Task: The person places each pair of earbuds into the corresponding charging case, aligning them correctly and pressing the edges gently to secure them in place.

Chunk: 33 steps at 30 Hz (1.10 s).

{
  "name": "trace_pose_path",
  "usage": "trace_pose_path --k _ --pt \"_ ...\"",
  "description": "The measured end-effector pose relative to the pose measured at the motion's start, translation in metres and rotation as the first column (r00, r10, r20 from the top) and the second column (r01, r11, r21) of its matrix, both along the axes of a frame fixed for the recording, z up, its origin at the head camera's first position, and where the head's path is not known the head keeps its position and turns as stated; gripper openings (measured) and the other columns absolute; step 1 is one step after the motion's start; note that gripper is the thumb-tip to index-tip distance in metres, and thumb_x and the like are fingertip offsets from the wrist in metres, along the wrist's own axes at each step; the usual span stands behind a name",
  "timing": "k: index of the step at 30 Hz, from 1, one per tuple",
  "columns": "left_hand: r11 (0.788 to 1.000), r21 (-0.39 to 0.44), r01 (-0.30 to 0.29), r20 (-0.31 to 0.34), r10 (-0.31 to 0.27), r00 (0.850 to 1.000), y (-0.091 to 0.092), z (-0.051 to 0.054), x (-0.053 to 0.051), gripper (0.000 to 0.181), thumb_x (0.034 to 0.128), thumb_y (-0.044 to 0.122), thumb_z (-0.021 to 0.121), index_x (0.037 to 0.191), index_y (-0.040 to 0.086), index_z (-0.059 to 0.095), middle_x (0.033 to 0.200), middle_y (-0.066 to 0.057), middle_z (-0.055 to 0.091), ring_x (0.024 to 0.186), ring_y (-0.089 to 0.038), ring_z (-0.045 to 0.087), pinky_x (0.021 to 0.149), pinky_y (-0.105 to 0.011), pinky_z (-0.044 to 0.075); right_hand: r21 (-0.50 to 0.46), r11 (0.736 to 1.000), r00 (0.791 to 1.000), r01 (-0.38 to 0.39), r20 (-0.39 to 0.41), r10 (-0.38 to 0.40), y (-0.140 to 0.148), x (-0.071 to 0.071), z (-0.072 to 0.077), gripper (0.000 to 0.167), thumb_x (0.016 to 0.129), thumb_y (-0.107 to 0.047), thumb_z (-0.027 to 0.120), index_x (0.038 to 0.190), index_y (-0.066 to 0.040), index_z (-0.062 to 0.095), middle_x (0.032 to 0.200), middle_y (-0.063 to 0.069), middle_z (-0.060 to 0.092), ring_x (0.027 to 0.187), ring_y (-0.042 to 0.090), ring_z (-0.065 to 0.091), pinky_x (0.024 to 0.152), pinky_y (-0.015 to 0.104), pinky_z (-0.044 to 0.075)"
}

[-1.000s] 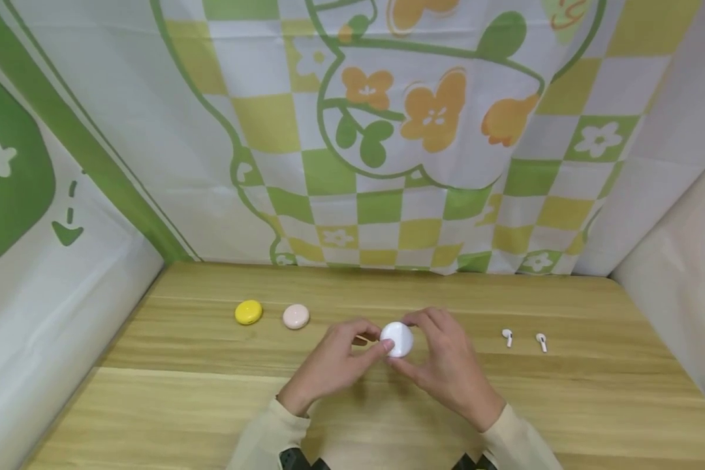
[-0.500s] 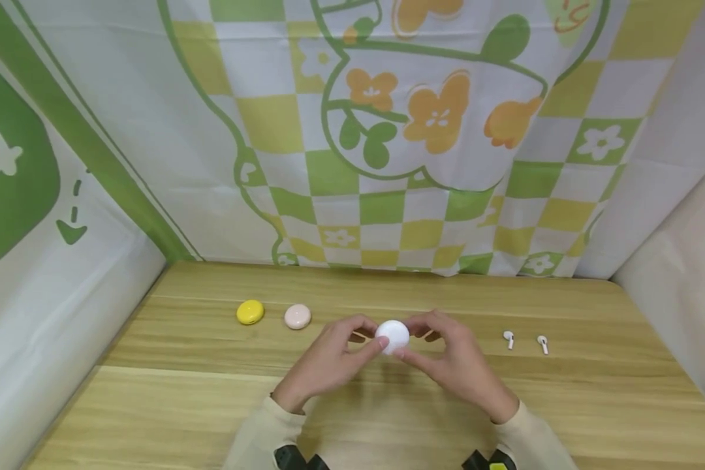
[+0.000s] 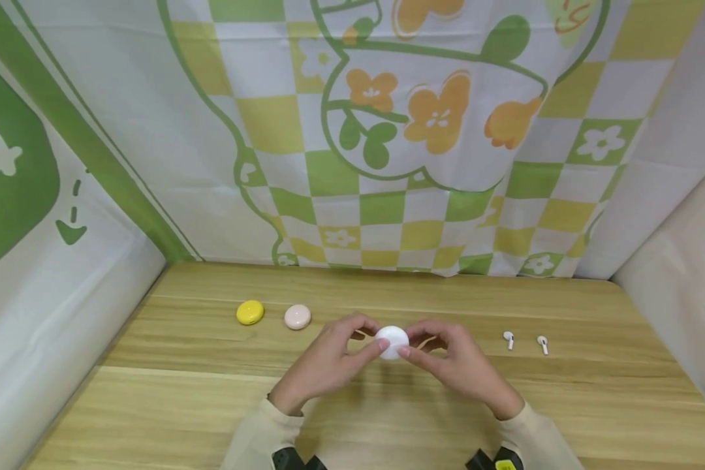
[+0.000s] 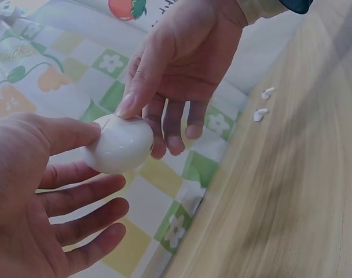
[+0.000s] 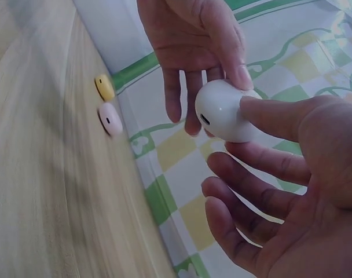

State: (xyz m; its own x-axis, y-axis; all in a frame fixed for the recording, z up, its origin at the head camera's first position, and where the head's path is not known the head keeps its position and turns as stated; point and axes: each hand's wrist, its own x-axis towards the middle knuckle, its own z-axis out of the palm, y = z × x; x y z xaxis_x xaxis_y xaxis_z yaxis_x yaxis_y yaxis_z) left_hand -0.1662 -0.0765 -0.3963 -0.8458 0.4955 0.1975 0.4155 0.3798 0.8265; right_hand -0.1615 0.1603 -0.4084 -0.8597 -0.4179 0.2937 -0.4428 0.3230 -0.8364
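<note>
A smooth, round white earbud case (image 3: 392,342) is held above the table, between both hands. My left hand (image 3: 331,358) pinches its left side, thumb on the face turned up and index finger underneath. On the opposite side my right hand (image 3: 455,359) pinches it too, with the thumb on the same face. In the right wrist view the white case (image 5: 222,113) shows a dark oval slot on its side. Two white earbuds, one left (image 3: 508,339) and one right (image 3: 543,344), lie apart on the table to the right of the hands.
A yellow round case (image 3: 250,312) and a pale pink round case (image 3: 297,316) rest on the wooden table (image 3: 182,418), left of the hands. A checkered, flower-printed cloth (image 3: 382,209) hangs along the table's back edge.
The white case has shifted slightly left and been turned in the fingers. My right thumb has moved from its lower edge onto its face. The left hand keeps its pinch.
</note>
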Motion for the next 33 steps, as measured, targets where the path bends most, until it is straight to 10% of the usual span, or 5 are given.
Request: trace_pose_path --k 33 --pt "0.989 0.149 -0.022 0.039 0.017 0.999 0.0061 -0.0030 -0.0013 0.028 0.0961 0.030 0.073 0.118 0.014 0.070 0.114 0.007 0.070 0.108 -0.013 0.063 0.099 -0.041 0.050 -0.101 0.991 0.995 0.093 0.047 -0.089 0.0003 0.0006 0.0017 0.015 0.091 -0.010 0.077 0.106 -0.009 0.078 0.105 0.000 0.075 0.096 0.018 0.069 0.081 0.035 0.058"
